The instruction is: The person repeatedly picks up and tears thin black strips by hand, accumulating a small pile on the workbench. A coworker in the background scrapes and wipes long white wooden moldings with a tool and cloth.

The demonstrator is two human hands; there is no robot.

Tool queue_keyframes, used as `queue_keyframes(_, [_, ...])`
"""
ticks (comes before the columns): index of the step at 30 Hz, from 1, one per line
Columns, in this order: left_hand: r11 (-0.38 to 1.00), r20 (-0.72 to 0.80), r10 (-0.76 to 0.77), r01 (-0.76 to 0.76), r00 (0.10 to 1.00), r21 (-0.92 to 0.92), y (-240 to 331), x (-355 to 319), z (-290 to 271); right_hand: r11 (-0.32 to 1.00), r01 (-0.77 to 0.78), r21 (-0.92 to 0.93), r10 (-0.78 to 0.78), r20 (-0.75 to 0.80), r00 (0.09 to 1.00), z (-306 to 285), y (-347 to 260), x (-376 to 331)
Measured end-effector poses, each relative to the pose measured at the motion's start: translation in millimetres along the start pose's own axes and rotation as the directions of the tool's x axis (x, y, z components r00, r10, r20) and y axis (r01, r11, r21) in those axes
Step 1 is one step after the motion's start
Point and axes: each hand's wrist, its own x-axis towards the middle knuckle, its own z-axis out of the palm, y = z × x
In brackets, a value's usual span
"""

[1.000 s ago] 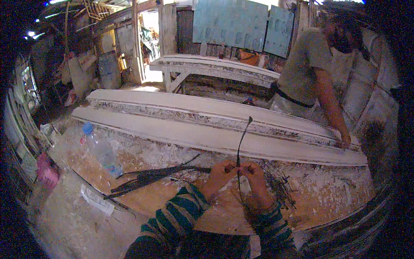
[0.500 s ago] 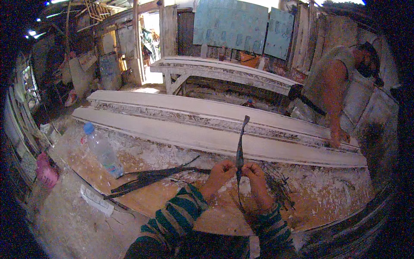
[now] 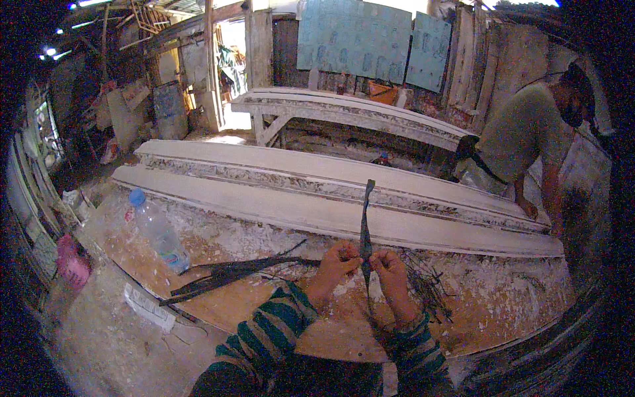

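Observation:
A narrow dark strip (image 3: 365, 221) stands upright before me, its upper end reaching above my hands and its lower end hanging between my wrists. The fingers of my left hand (image 3: 336, 268) are pinched at its left edge. On the other side, my right hand (image 3: 391, 272) grips the strip between thumb and fingertips. Beside my left hand lies a bundle of similar dark strips (image 3: 231, 274) on the worn, white-spattered table (image 3: 331, 337). Thin dark shreds (image 3: 426, 288) are scattered just past my right hand.
Two long white moulded lengths (image 3: 278, 202) run across the table beyond my hands. A clear bottle with a blue cap (image 3: 159, 231) stands at left. A co-worker (image 3: 529, 132) bends over the far right end. Behind is a white-topped bench (image 3: 357, 109).
The strip's upper end has shifted slightly left, and my left fingers have lifted a little. The co-worker has moved right, with the arms now placed differently at the far end.

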Motion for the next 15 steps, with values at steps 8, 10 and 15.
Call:
queue_keyframes(8, [0.980,0.071,-0.123,0.132,0.990,-0.149,4,0,2,0.998,-0.031,0.052,0.030,0.028,0.999,-1,-11,-2])
queue_keyframes(10, [0.971,0.072,-0.173,0.182,0.982,-0.155,8,-2,3,0.999,-0.023,0.040,0.021,0.038,0.999,-3,-10,0])
queue_keyframes(15, [0.945,0.065,-0.271,0.279,0.960,-0.171,21,-7,7,0.998,0.054,0.025,-0.054,-0.009,0.999,1,-10,-1])
